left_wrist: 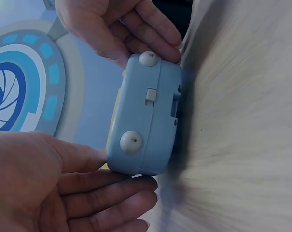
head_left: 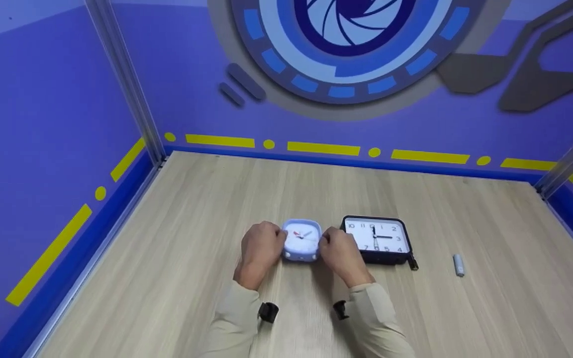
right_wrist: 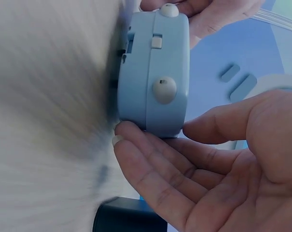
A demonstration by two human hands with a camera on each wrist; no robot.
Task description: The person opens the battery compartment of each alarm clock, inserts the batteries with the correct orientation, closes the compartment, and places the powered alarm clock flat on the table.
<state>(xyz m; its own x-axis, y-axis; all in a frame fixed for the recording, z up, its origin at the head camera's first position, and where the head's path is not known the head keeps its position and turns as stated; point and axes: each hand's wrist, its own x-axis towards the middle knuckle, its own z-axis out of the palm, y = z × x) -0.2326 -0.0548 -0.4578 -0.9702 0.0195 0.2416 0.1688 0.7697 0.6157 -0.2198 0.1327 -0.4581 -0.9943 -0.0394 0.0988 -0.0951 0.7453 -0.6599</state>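
Note:
A small light-blue alarm clock (head_left: pixel 301 239) lies face up between the two hands, its white dial toward the head camera. The left hand (head_left: pixel 261 249) pinches its left side between thumb and fingers, and the right hand (head_left: pixel 342 252) pinches the right side. In the left wrist view the clock's side (left_wrist: pixel 148 116) shows two round white feet and a small white switch. From the right wrist view, the clock body (right_wrist: pixel 154 72) appears close above the table. Just right of the right hand lies a black rectangular clock (head_left: pixel 378 239) with a white face, partly covered by that hand.
A grey battery (head_left: pixel 459 265) lies on the wooden table (head_left: pixel 207 209) to the right. A small black piece (head_left: pixel 413 261) sticks out by the black clock's lower right corner. Blue-purple panels (head_left: pixel 177 79) wall the table at the back and sides.

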